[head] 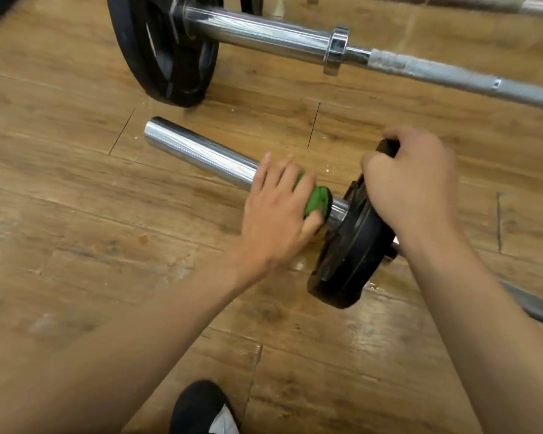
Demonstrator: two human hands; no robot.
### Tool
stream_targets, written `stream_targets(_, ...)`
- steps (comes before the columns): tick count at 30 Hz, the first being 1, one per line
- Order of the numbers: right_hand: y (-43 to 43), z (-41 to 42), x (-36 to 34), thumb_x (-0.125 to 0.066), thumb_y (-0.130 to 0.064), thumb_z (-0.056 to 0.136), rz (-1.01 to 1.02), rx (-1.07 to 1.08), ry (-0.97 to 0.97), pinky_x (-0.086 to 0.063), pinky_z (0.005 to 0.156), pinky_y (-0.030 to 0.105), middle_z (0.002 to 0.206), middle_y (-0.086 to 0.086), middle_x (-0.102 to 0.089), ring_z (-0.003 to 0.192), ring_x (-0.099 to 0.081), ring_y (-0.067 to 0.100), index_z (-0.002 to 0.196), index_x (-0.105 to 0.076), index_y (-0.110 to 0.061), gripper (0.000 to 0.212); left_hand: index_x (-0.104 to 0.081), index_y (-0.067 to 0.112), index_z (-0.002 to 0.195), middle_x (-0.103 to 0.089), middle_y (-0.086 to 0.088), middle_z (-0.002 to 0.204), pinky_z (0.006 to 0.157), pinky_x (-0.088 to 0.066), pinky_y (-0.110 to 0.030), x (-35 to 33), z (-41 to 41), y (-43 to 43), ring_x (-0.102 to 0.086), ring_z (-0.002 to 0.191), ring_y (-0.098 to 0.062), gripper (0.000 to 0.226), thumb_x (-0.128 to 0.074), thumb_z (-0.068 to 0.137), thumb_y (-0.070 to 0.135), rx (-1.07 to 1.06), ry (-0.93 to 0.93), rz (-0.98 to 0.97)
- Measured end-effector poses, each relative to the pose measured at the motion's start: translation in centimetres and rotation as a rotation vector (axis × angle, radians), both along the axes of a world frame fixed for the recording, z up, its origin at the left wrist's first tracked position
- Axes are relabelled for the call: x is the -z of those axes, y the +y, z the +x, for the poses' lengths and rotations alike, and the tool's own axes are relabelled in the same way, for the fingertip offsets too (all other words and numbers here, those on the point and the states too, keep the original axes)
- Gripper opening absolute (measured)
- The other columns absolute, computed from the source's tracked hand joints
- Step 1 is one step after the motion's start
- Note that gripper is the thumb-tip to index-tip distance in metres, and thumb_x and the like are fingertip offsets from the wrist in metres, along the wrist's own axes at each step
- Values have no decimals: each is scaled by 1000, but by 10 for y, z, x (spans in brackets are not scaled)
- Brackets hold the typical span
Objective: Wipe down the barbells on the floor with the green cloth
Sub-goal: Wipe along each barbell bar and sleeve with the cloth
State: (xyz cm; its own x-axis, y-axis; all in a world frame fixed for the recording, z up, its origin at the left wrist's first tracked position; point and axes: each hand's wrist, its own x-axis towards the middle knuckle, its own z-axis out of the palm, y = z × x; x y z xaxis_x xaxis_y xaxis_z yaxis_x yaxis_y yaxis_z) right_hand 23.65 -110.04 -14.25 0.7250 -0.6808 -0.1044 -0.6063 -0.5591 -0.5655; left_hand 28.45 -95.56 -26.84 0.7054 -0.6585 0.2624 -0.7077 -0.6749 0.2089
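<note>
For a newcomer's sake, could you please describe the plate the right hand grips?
On the wooden plank floor, find the nearer chrome barbell, wrapped by the green cloth. Its small black weight plate, gripped by the right hand, is far smaller than the large black plate behind.

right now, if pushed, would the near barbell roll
Probably yes: the near barbell rests on a round black plate on smooth floor. Its chrome looks slippery, likely why the right hand grips the plate.
</note>
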Motion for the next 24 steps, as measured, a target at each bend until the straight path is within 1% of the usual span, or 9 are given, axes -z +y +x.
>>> stream_targets(2,1,0,1,-60,-16,87,-4,-2,-23,-42,102,35,135,8,-63,126,-53,30,137,-64,-15,50,-65,9,126,-63,-13,125,129,-17,-51,-6,-12,-17,-51,132,-32,48,-43,94,38,137,21,3)
stream_targets(4,1,-3,4,-60,-17,88,-13,-30,-30,-41,102,36,134,8,-63,127,-52,30,137,-63,-14,49,-65,10,125,-64,-11,120,129,-17,-50,-11,-7,-11,-54,129,-31,47,-41,97,39,202,-17,43)
stream_targets(6,1,-7,5,-61,-17,88,-26,-60,-35,-39,97,34,133,7,-61,127,-51,30,137,-62,-14,49,-67,12,119,-65,-10,115,129,-17,-51,-12,8,6,-56,126,-30,45,-41,98,42,130,-50,93)
stream_targets(10,8,-17,9,-62,-19,92,-73,-76,-65,-25,90,22,135,3,-57,129,-47,26,140,-60,-14,48,-70,14,104,-69,-9,110,128,-13,-50,-21,53,47,-58,122,-27,50,-36,101,50,-189,24,106)
stream_targets(13,21,-26,10,-62,-20,92,-88,-67,-83,-24,92,20,133,-1,-55,129,-44,22,138,-59,-16,47,-71,11,102,-69,-12,108,127,-18,-51,-30,42,46,-58,118,-28,50,-37,100,48,-208,96,69)
stream_targets(16,29,-35,10,-60,-22,89,-131,-97,-94,-34,97,31,118,-3,-51,118,-44,22,122,-59,-17,34,-70,10,107,-67,-9,106,125,-24,-53,-27,-11,13,-59,110,-27,42,-41,100,40,8,130,15)
stream_targets(18,26,-34,6,-54,-26,90,-215,-142,-97,-38,93,43,105,-5,-49,103,-42,22,99,-55,-19,12,-69,9,109,-63,-9,103,123,-28,-52,-24,-33,1,-58,103,-30,41,-41,98,37,100,168,-23)
stream_targets(20,20,-32,0,-53,-27,93,-246,-170,-88,-39,86,45,94,-2,-53,93,-42,22,85,-54,-18,12,-68,9,110,-62,-9,105,123,-28,-51,-21,-38,8,-58,104,-32,41,-40,97,37,111,178,-12)
stream_targets(24,35,-47,-7,-68,-21,87,-256,-193,-102,-42,86,47,89,0,-52,92,-44,23,84,-62,-19,7,-67,12,113,-61,-7,106,125,-25,-49,-23,-41,34,-58,108,-28,40,-43,98,41,177,155,49)
